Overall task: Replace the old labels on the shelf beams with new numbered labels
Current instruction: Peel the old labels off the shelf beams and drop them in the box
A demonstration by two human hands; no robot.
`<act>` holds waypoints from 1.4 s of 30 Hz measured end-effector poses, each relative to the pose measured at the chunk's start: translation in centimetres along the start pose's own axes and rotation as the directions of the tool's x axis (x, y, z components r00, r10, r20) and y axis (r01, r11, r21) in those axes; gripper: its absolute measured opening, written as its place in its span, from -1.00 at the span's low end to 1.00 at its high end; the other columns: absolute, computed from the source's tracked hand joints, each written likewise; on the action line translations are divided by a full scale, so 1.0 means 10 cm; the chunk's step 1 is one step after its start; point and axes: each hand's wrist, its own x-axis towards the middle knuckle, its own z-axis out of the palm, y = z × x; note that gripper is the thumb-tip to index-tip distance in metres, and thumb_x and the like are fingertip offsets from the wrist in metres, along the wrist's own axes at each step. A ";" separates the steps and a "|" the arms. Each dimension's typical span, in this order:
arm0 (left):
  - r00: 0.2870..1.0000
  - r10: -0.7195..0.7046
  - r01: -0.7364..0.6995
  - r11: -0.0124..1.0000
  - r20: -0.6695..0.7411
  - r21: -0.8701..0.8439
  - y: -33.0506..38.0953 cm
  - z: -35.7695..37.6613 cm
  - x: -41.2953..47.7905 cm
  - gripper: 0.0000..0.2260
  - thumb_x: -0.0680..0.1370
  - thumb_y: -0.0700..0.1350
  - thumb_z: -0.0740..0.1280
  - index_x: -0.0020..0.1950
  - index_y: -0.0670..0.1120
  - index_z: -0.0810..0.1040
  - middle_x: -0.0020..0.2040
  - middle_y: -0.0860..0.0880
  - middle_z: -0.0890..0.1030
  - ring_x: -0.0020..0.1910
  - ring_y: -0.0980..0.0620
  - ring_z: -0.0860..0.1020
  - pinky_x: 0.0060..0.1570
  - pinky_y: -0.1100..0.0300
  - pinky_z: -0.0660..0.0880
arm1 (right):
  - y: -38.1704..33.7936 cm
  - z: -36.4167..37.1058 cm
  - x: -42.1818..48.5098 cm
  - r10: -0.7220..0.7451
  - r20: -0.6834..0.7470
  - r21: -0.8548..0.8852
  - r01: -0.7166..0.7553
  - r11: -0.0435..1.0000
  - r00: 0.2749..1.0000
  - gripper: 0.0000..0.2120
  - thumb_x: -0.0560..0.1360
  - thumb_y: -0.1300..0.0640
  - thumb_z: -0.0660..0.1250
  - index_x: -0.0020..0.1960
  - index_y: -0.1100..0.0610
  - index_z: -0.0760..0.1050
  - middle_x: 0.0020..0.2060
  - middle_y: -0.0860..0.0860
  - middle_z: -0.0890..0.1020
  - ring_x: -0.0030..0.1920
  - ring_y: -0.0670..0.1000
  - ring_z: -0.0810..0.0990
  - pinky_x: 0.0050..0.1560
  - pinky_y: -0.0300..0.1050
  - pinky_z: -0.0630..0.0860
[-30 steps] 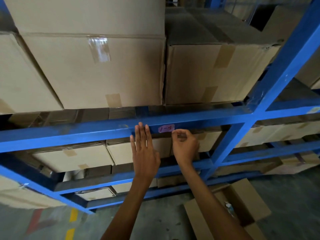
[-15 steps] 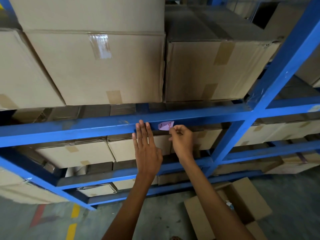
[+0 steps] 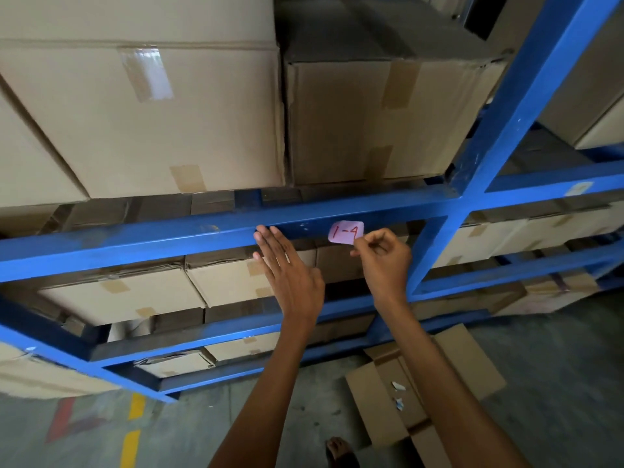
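Note:
A pink paper label (image 3: 346, 232) marked "1-4" in red sits against the front of the blue shelf beam (image 3: 169, 238). My right hand (image 3: 385, 261) pinches the label's lower right corner between thumb and fingers. To the left of the label, my left hand (image 3: 287, 275) lies flat and open, its fingertips touching the beam's front face. Whether the label still sticks to the beam I cannot tell.
Large cardboard boxes (image 3: 162, 119) rest on the shelf above the beam, smaller ones (image 3: 125, 295) on the shelves below. A blue upright (image 3: 506, 119) crosses at the right. An open cardboard box (image 3: 388, 393) with paper scraps lies on the concrete floor, beside a foot (image 3: 337, 449).
My right hand has shifted its pinch to the label's lower right corner, and the label now shows larger and squarer, with the "1-4" fully exposed. My left hand stays on the beam.

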 end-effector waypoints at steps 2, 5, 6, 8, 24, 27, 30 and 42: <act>1.000 -0.028 0.028 0.998 0.004 -0.058 0.20 0.10 -0.03 -0.04 0.44 -0.13 0.40 0.65 -0.32 -0.13 0.66 -0.35 -0.12 0.66 -0.31 -0.15 0.63 -0.24 -0.05 | 0.03 -0.21 0.09 0.007 -0.052 -0.002 -0.007 1.000 0.999 -0.81 0.42 0.33 0.47 -0.27 0.12 0.53 -0.43 -0.08 0.66 -0.33 -0.10 0.67 -0.24 -0.33 0.56; 0.999 -0.044 0.045 0.991 0.015 -0.127 0.56 0.31 -0.07 0.00 0.43 -0.07 0.41 0.65 -0.31 -0.15 0.67 -0.35 -0.14 0.66 -0.29 -0.17 0.63 -0.22 -0.06 | 0.10 -0.60 0.29 0.001 -0.128 -0.025 -0.004 1.000 0.992 -0.77 0.40 0.32 0.51 -0.26 0.05 0.54 -0.39 -0.12 0.66 -0.31 -0.19 0.66 -0.24 -0.37 0.55; 0.998 -0.056 0.056 0.985 0.006 -0.165 0.66 0.37 -0.09 0.01 0.42 -0.07 0.43 0.65 -0.31 -0.15 0.67 -0.34 -0.14 0.67 -0.28 -0.17 0.64 -0.21 -0.08 | 0.12 -0.70 0.35 0.010 -0.144 -0.023 -0.014 1.000 0.990 -0.76 0.40 0.32 0.52 -0.24 0.05 0.54 -0.35 -0.09 0.67 -0.28 -0.15 0.67 -0.21 -0.33 0.58; 0.997 -0.076 0.069 0.965 -0.018 -0.253 0.90 0.50 -0.12 0.03 0.42 -0.09 0.44 0.65 -0.31 -0.17 0.67 -0.33 -0.15 0.67 -0.26 -0.18 0.64 -0.19 -0.11 | 0.19 -0.93 0.51 0.050 -0.169 -0.005 -0.051 0.999 0.984 -0.78 0.41 0.34 0.51 -0.19 0.06 0.55 -0.28 0.04 0.69 -0.21 0.01 0.70 -0.14 -0.18 0.65; 0.958 0.281 -0.274 0.956 0.057 -0.105 2.41 1.53 -0.48 -0.09 0.48 -0.12 0.34 0.67 -0.23 -0.15 0.67 -0.21 -0.23 0.65 -0.23 -0.27 0.63 -0.18 -0.20 | 1.05 -2.41 1.32 0.201 -0.309 -0.107 -0.244 0.964 0.930 -0.90 0.44 0.25 0.51 -0.09 0.09 0.65 -0.22 0.08 0.74 -0.17 0.04 0.74 -0.03 -0.01 0.70; 0.962 0.269 -0.267 0.962 0.053 -0.053 2.51 1.61 -0.47 -0.09 0.50 -0.12 0.35 0.67 -0.23 -0.17 0.67 -0.19 -0.23 0.65 -0.14 -0.30 0.64 -0.12 -0.21 | 1.19 -2.57 1.32 0.208 -0.308 -0.153 -0.264 0.952 0.928 -0.87 0.44 0.25 0.52 -0.09 0.06 0.64 -0.19 0.07 0.74 -0.22 -0.13 0.69 -0.10 -0.16 0.67; 0.907 0.411 -0.416 0.908 0.090 0.044 2.54 1.70 -0.47 -0.13 0.51 -0.14 0.27 0.66 -0.20 -0.20 0.69 -0.19 -0.15 0.66 -0.12 -0.25 0.64 -0.11 -0.19 | 1.32 -2.64 1.26 0.245 -0.302 -0.168 -0.305 0.938 0.921 -0.89 0.45 0.23 0.52 -0.07 0.08 0.65 -0.17 0.02 0.72 -0.12 -0.03 0.71 -0.08 -0.15 0.64; 0.790 0.548 -0.607 0.765 0.276 0.217 2.12 2.18 -0.59 -0.13 0.52 -0.06 0.25 0.66 -0.23 -0.21 0.65 -0.19 -0.26 0.59 -0.12 -0.42 0.62 -0.06 -0.24 | 2.33 -2.55 0.82 0.475 -0.390 -0.250 -0.587 0.770 0.789 -0.83 0.46 -0.04 0.53 -0.23 0.01 0.63 -0.28 -0.11 0.66 -0.28 -0.17 0.59 -0.31 -0.51 0.38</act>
